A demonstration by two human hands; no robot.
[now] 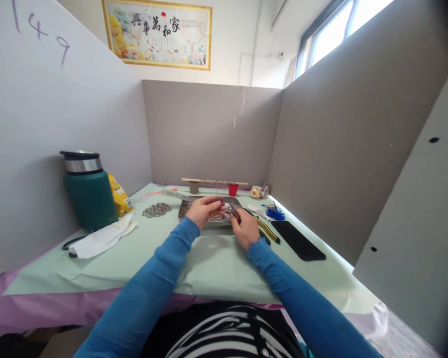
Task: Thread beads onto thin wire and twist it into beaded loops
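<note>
Both hands at the metal tray [186, 210] — wire work with a small tool.

Left hand [203, 209] pinches a thin wire piece [215, 198] between thumb and fingertips, held just over the tray, near its front edge; the piece is too fine to identify further. Right hand [246, 229] is closed around red-handled pliers [234, 211], tips pointing at the wire. My judgement: I would keep the left pinch close to the tool tips so the wire cannot flex — and stay over the tray to catch dropped beads. Yellow-handled pliers [268, 230] and a black phone [297, 239] lie just right.
</note>
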